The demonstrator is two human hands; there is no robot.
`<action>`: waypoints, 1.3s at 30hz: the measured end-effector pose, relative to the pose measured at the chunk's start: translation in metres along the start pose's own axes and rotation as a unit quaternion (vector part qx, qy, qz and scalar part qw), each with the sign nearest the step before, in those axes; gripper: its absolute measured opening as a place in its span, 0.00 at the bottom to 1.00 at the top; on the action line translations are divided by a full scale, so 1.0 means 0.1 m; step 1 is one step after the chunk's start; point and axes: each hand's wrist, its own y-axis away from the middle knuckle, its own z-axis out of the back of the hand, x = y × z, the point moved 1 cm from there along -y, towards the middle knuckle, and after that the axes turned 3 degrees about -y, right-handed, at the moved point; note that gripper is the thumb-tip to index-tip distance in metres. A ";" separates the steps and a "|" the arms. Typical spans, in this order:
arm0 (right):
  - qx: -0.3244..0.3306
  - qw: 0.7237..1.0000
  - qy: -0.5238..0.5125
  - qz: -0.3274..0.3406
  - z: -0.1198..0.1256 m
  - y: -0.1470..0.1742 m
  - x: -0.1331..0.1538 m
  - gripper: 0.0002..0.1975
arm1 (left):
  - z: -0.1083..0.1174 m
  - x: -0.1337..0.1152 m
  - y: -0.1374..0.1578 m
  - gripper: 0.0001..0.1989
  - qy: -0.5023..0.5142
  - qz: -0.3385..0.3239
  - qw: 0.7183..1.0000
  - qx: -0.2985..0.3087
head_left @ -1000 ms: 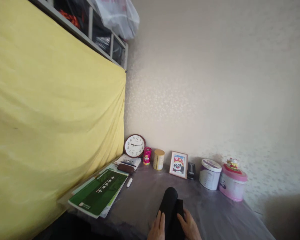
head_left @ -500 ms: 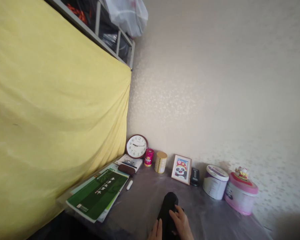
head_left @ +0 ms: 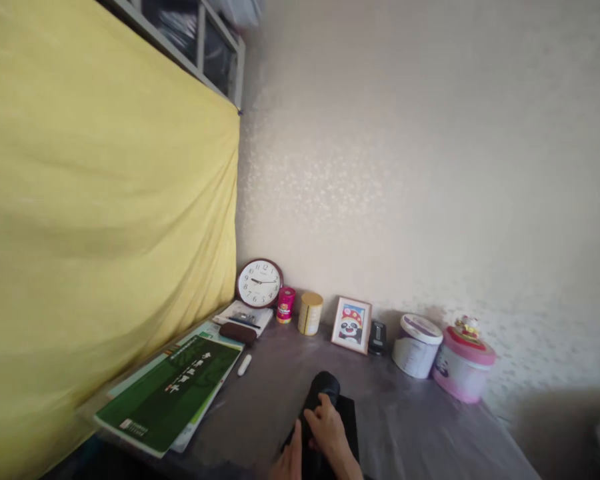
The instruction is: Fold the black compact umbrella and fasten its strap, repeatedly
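Black and soft-looking, the roll lies at the near middle of the counter, likely light, pliable and hard to break, so its rounded sides seem the best hold. Over the top of it, the right hand bends its fingers, while the left hand lies straighter along its left side; whether either truly grips, I can't tell. Far side now: yellow-lidded canister, white tub and, farthest right, pink-lidded tub, all closed, contents hidden.
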 end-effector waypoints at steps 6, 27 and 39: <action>0.018 0.998 0.057 0.006 0.04 0.02 0.08 0.20 | 0.08 0.01 0.11 0.51 -0.034 -0.054 0.996 0.059; 0.033 0.948 0.094 0.302 0.15 0.09 -0.13 0.15 | -0.16 0.14 0.05 0.41 -0.070 0.020 0.993 0.097; -0.142 0.956 0.149 0.210 0.29 -0.60 -0.30 0.17 | -0.17 0.12 0.01 0.35 -0.071 0.069 0.990 0.101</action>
